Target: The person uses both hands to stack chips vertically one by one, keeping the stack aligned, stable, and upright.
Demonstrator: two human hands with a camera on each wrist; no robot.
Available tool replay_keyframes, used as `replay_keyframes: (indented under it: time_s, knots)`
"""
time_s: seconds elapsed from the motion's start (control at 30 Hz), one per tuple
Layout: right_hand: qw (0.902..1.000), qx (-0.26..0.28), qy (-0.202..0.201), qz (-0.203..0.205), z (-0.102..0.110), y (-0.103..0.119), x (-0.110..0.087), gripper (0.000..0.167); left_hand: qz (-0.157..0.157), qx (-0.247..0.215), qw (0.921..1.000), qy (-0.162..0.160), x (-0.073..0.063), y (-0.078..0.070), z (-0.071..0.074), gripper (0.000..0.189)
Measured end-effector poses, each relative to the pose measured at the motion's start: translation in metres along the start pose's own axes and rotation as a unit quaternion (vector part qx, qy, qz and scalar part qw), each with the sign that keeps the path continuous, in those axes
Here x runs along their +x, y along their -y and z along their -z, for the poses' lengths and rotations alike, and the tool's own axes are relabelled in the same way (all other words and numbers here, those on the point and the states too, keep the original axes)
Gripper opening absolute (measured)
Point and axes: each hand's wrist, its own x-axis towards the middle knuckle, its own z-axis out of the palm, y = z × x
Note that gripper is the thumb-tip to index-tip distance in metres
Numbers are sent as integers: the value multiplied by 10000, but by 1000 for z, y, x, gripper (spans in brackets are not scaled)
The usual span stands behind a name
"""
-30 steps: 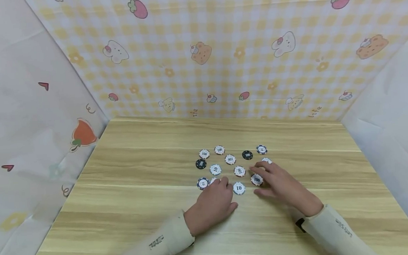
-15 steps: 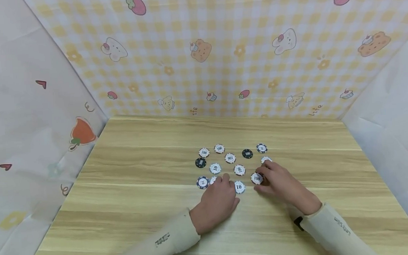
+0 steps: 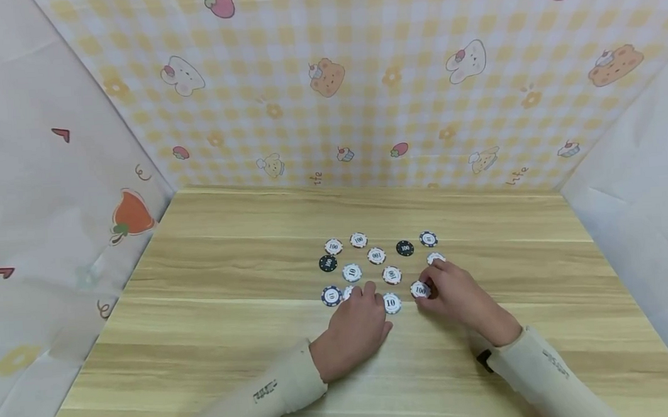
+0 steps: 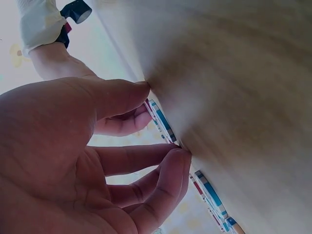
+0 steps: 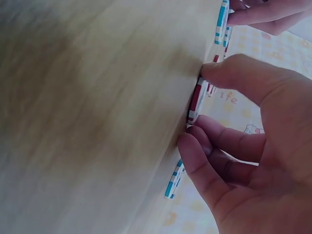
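My right hand (image 3: 463,296) has thumb and fingers round a white-and-red poker chip (image 3: 420,289) marked 100, flat on the table. In the right wrist view that chip (image 5: 197,100) sits on edge-view between thumb and fingertips. My left hand (image 3: 354,333) rests with fingertips down on the tabletop, left of a light-blue-and-white 10 chip (image 3: 392,303). In the left wrist view a light-blue-edged chip (image 4: 162,119) shows between thumb and index; no grip on it is plain. Another chip (image 3: 348,293) is partly hidden by the left fingers.
Several more chips lie spread behind the hands, among them a black 100 chip (image 3: 405,248), a blue 10 chip (image 3: 429,239), a red-edged 100 chip (image 3: 392,275) and a dark-blue 10 chip (image 3: 331,296). A patterned cloth wall (image 3: 357,119) stands behind the wooden table (image 3: 228,252).
My right fingers have closed in from around the 100 chip to its edges. The left hand has shifted slightly right, up to the 10 chip. The head view has tilted a little.
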Motion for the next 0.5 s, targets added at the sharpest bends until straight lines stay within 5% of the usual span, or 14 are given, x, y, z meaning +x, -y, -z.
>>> replay_keyframes:
  time_s: [0.5]
  knots:
    - [9997,-215,118,-99,-1,4,4,26,-37,127,9999,48,-2,-1,4,50]
